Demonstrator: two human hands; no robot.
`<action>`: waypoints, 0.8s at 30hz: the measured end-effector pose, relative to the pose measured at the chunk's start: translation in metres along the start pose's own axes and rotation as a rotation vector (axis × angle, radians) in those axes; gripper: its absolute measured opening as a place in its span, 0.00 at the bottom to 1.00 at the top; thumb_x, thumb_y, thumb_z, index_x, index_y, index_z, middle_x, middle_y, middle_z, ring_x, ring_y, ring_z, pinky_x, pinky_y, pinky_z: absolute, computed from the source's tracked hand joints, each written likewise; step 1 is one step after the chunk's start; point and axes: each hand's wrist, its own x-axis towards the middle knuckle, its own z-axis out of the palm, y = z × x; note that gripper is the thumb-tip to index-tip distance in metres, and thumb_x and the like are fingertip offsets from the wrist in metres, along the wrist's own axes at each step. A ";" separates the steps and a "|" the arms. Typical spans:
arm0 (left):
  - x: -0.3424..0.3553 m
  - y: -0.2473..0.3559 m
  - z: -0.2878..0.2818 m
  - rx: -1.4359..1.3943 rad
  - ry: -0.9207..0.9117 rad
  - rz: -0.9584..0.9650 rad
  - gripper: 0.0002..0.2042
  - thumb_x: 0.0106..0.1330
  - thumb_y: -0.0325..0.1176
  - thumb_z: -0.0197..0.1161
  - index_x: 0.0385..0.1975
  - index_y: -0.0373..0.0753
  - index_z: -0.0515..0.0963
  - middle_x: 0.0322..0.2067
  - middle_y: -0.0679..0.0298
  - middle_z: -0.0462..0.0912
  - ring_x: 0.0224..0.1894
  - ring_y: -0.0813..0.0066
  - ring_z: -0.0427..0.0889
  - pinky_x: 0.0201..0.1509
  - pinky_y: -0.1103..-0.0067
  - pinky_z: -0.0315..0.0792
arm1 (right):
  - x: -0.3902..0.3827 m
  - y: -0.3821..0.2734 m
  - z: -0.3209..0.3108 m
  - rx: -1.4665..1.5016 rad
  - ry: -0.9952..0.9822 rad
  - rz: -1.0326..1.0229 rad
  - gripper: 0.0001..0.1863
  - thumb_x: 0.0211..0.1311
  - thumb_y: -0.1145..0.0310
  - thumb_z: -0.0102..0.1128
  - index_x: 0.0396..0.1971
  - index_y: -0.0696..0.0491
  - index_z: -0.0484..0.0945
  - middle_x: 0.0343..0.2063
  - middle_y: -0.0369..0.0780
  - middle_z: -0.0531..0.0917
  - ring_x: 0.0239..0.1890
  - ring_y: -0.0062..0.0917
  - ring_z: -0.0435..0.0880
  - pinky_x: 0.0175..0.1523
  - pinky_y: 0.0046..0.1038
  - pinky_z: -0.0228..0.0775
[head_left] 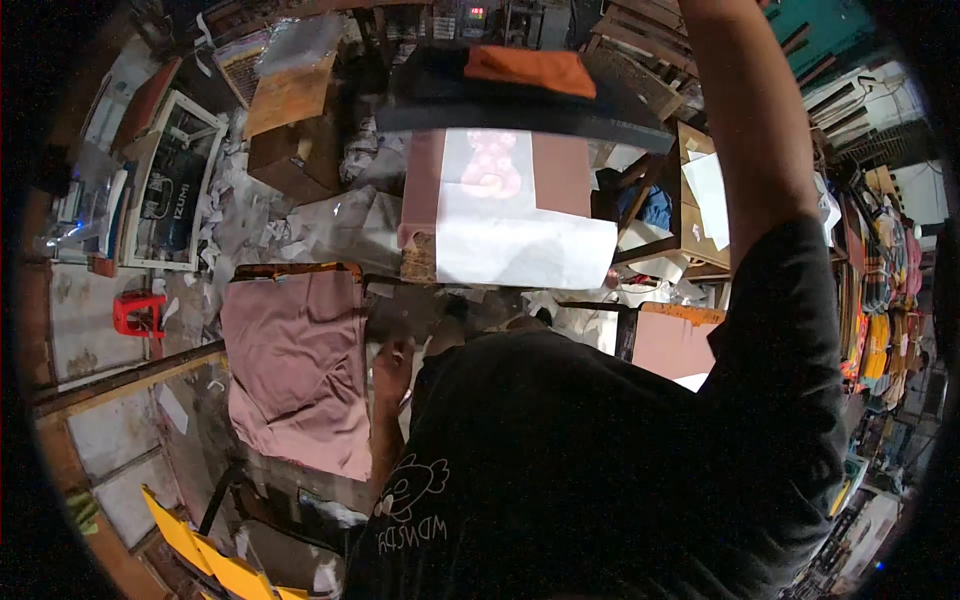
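Observation:
My left hand (pixel 394 356) hangs low beside a wrinkled pink cloth (pixel 290 370) on a low stand, its fingers curled; what they hold, if anything, is too small to tell. My right arm rises past the top edge, so that hand is out of sight. Ahead is a dark press-like slab (pixel 525 128) with a folded orange cloth (pixel 530 68) on top. Below it, a white sheet (pixel 525 255) with a faint pink design lies over pink fabric (pixel 560 175).
A cardboard-topped box (pixel 290 155) and scattered paper stand left, beside a framed panel (pixel 170 180) and red stool (pixel 140 312). Another pink-covered board (pixel 670 340) is at my right, with a wooden table (pixel 700 245) and stacked garments (pixel 880 310). Yellow panels (pixel 190 540) sit lower left.

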 end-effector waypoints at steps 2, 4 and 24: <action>0.038 0.043 -0.016 -0.162 0.033 0.251 0.08 0.70 0.32 0.61 0.39 0.32 0.78 0.26 0.57 0.78 0.27 0.70 0.77 0.31 0.75 0.72 | -0.038 -0.014 -0.027 0.020 -0.108 -0.016 0.43 0.66 0.32 0.47 0.62 0.56 0.73 0.36 0.52 0.86 0.36 0.45 0.87 0.48 0.44 0.80; 0.080 0.114 -0.021 -0.361 0.174 0.432 0.08 0.69 0.30 0.62 0.40 0.31 0.77 0.26 0.61 0.76 0.26 0.73 0.73 0.32 0.77 0.69 | -0.076 -0.018 -0.047 -0.015 -0.324 -0.046 0.42 0.65 0.32 0.49 0.63 0.54 0.72 0.39 0.53 0.85 0.40 0.45 0.86 0.52 0.46 0.77; 0.208 0.261 0.092 0.358 -0.300 1.315 0.38 0.62 0.74 0.50 0.54 0.46 0.81 0.60 0.59 0.76 0.68 0.58 0.68 0.73 0.51 0.53 | -0.368 -0.078 0.229 0.409 -0.778 -0.211 0.17 0.55 0.52 0.64 0.31 0.52 0.84 0.34 0.46 0.86 0.38 0.40 0.85 0.44 0.43 0.76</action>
